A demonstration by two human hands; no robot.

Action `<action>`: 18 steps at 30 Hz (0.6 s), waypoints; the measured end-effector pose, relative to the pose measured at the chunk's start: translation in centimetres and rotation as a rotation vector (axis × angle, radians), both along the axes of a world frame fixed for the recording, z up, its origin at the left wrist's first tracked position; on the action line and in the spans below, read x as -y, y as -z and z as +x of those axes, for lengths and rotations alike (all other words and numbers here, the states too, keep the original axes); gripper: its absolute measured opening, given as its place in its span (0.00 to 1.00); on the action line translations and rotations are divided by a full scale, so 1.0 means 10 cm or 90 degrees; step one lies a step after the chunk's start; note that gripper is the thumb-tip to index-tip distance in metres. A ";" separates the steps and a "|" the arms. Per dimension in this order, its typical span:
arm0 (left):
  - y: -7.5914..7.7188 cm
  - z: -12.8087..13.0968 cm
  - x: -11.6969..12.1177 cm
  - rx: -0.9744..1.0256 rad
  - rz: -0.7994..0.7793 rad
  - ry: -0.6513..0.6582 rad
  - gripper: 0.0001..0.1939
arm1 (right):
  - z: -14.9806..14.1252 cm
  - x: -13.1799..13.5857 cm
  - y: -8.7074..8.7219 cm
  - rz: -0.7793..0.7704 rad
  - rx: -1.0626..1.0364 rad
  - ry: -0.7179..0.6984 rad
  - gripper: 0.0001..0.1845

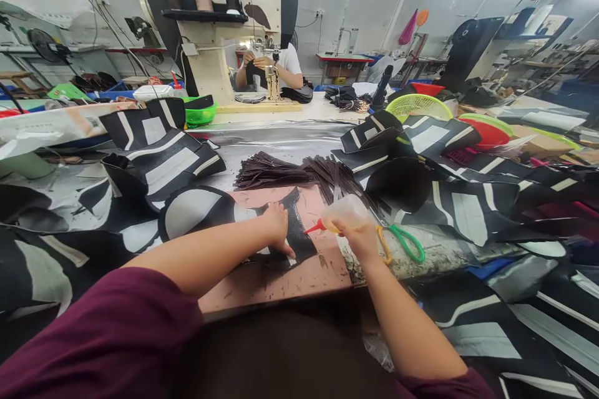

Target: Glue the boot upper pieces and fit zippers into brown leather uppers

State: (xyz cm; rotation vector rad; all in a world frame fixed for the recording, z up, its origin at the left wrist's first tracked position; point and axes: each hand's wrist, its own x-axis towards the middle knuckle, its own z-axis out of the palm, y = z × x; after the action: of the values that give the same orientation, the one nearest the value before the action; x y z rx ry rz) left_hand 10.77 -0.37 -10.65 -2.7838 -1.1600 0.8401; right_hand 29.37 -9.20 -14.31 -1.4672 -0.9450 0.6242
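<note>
My left hand (276,229) lies flat, fingers stretched out, on a black leather-like piece (299,238) with pale patches. That piece rests on a pinkish board (276,292). In my right hand (359,242) is a translucent squeeze bottle (349,209) with some yellowish liquid in it. The bottle is tilted to the left, and its red nozzle (317,225) is close to the piece's right edge; whether the tip touches cannot be made out. Scissors with a green handle loop (420,247) and an orange one (384,248) lie beside my right wrist.
A bundle of dark strips (271,169) lies behind the board. Black pieces with white patches are heaped on the left (173,165) and right (463,206). Beyond stands a sewing machine (210,53), with another person (292,62) working behind it. A yellow-green basket (418,106) stands back right.
</note>
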 end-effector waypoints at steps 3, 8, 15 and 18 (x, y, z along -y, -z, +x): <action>-0.01 0.01 -0.01 0.005 -0.008 -0.004 0.63 | 0.03 0.14 -0.01 0.002 -0.013 0.004 0.24; -0.03 0.02 0.00 0.004 -0.007 -0.007 0.64 | 0.06 0.35 -0.01 -0.003 -0.054 0.030 0.23; -0.04 0.02 0.00 0.013 -0.002 -0.007 0.65 | 0.07 0.56 0.02 0.017 -0.015 0.081 0.27; -0.03 0.02 -0.01 0.023 -0.002 -0.009 0.64 | 0.05 0.58 0.02 0.030 0.007 0.089 0.25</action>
State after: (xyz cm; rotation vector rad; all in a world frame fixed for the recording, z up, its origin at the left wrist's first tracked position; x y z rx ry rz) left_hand 10.93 -0.27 -10.39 -2.8089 -1.1866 0.7964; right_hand 29.84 -14.98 -14.49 -1.4828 -0.8519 0.4885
